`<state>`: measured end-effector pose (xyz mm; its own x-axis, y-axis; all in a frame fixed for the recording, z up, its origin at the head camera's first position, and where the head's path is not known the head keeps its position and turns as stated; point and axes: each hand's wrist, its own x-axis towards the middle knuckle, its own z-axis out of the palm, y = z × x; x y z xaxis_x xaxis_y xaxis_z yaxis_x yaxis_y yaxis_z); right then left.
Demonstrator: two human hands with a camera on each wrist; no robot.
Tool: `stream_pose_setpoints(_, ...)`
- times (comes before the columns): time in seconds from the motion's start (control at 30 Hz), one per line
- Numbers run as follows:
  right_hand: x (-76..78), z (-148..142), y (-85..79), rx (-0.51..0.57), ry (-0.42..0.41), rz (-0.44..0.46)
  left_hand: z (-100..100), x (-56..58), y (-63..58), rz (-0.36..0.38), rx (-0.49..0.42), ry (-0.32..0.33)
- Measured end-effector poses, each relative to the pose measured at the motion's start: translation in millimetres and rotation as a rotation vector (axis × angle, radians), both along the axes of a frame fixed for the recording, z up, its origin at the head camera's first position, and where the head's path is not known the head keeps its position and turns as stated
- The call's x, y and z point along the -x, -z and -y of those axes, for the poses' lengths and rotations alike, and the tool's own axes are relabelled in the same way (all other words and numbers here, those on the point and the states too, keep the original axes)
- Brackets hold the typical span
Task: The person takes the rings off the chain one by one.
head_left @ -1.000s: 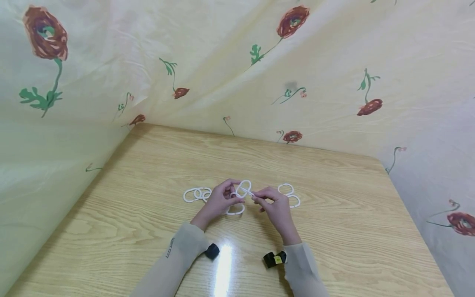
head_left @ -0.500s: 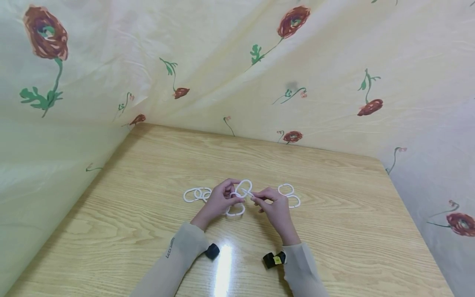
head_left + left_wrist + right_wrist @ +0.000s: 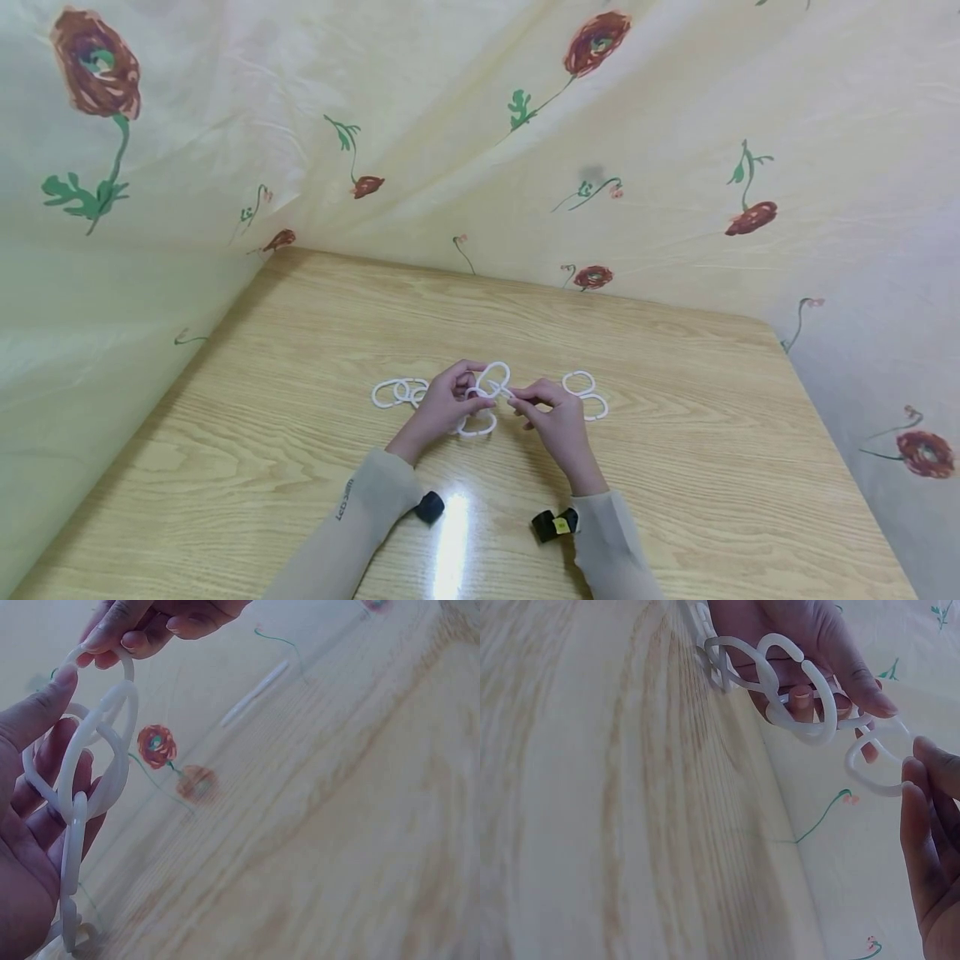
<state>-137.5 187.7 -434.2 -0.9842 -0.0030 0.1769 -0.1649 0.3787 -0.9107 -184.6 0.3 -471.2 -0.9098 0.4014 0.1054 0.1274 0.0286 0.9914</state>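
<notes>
White plastic chain links are joined in a chain (image 3: 73, 855) that my left hand (image 3: 448, 402) holds between thumb and fingers, above the table. One link of it with a small gap (image 3: 829, 701) stands out by the left fingertips in the right wrist view. My right hand (image 3: 561, 417) pinches another white link (image 3: 870, 786) between thumb and fingertips, close to the left thumb. This link overlaps the held chain; whether it is hooked through is unclear. Part of the chain hangs below the left hand, where a lower link (image 3: 477, 434) shows; the palm hides some.
Two loose white links (image 3: 578, 372) lie on the wooden table (image 3: 675, 467) right of my right hand. More joined links (image 3: 375, 398) lie left of my left hand. Flowered cloth (image 3: 420, 125) stands behind the table and along its sides.
Both hands stay nearly in place, holding the same links. The link in the right hand has tilted very slightly; the camera view has shifted a little.
</notes>
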Motion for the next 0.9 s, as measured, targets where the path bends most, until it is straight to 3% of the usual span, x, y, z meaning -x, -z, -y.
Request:
stream_pose_setpoints(0.33, -0.3, -2.2, 1.8, 0.023, -0.025, -0.038, 0.0, -0.3, -0.7, 0.069, -0.043, 0.02)
stream_pose_setpoints(0.9, -0.8, -3.8, -0.1, 0.032, -0.008, 0.007, -0.7, -0.9, -0.7, 0.044, -0.05, 0.009)
